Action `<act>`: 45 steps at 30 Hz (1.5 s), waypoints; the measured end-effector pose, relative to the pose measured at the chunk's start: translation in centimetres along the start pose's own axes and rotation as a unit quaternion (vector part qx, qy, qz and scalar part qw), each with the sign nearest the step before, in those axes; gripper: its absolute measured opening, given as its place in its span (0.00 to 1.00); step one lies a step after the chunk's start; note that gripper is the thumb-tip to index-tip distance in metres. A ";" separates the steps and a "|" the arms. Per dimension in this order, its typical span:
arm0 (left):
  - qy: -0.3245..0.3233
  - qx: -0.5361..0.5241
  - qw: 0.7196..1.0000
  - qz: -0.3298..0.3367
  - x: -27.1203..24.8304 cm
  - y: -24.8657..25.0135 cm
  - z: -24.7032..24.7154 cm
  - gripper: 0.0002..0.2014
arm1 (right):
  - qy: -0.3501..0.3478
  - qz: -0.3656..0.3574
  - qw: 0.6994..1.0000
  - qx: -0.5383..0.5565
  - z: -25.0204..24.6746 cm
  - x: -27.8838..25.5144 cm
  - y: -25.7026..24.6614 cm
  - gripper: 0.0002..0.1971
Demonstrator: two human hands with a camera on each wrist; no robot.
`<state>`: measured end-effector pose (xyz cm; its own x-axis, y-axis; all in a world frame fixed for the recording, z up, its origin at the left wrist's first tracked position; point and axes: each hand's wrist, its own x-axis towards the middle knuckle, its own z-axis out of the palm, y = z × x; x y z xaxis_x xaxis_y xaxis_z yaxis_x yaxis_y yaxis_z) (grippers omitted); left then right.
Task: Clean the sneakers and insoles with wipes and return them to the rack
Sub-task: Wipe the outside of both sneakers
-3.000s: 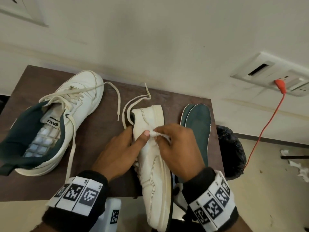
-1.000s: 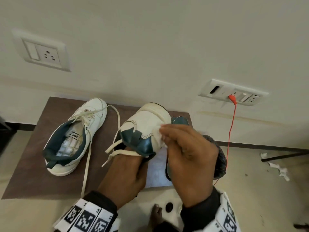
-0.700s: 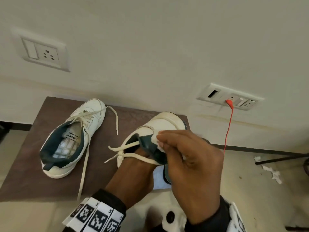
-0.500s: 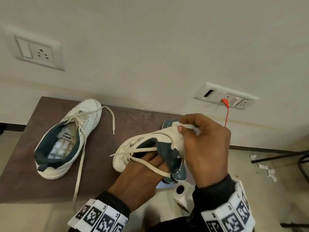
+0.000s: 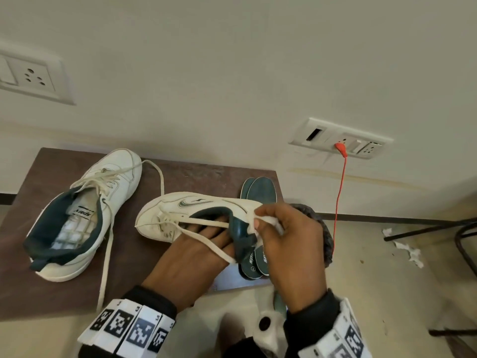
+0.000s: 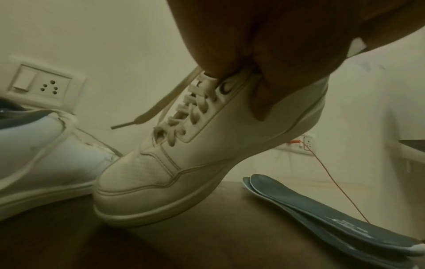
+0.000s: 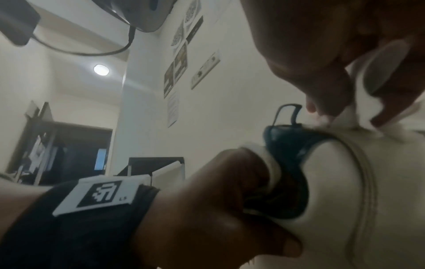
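Observation:
My left hand (image 5: 206,233) has its fingers inside a white sneaker (image 5: 196,210) with a dark green collar, thumb outside, and grips it above the brown table (image 5: 201,177). The sneaker's toe (image 6: 138,182) points left and down, close to the tabletop. At the heel collar, my right hand (image 5: 258,223) pinches a white wipe (image 5: 273,223) against the shoe; the wipe (image 7: 358,116) also shows on the heel in the right wrist view. The second sneaker (image 5: 85,210) lies on the table's left. Two dark green insoles (image 5: 260,192) lie stacked at the right, partly hidden by the held shoe.
A black bin bag (image 5: 324,228) stands just off the table's right edge. An orange cable (image 5: 339,192) hangs from the wall socket (image 5: 340,140). Crumpled tissues (image 5: 407,251) and black metal legs (image 5: 459,228) are on the floor at right. A pale flat pack (image 5: 232,282) lies at the table's front edge.
The held sneaker has turned from heel towards me to lying sideways, toe to the left. My right hand moved the wipe along to the heel collar.

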<state>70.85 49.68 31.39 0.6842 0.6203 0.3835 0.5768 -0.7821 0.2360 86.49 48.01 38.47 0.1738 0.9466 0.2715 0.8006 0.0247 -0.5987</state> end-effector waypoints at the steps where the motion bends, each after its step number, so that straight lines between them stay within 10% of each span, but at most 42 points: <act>1: -0.004 -0.002 1.000 -0.010 0.0 -0.3 0.2 0.27 | 0.001 0.003 1.000 0.020 0.5 -0.4 0.3 0.09; 9: -0.031 0.126 0.988 -0.085 -0.5 -3.6 0.3 0.09 | -0.167 0.131 0.960 0.182 4.9 -1.2 4.8 0.14; 18: -0.152 0.062 0.961 -0.223 -1.3 -4.6 0.5 0.13 | -0.268 0.152 0.939 0.151 9.4 -4.2 7.0 0.07; 30: -0.220 -0.084 0.924 -0.300 -5.1 -3.4 1.0 0.20 | -0.110 0.163 0.957 0.211 12.4 -6.4 4.0 0.06; 36: -0.221 -0.100 0.910 -0.336 -5.0 -3.1 0.7 0.19 | -0.183 0.051 0.961 0.203 12.4 -8.6 2.1 0.09; 45: -0.234 -0.114 0.912 -0.317 -4.8 -3.3 0.8 0.22 | -0.098 0.187 0.969 0.129 13.2 -4.7 4.8 0.04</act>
<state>66.03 49.33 28.09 0.3915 0.8684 -0.3043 0.8515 -0.2166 0.4775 81.89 47.91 24.34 0.2917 0.9470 -0.1343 0.5280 -0.2765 -0.8030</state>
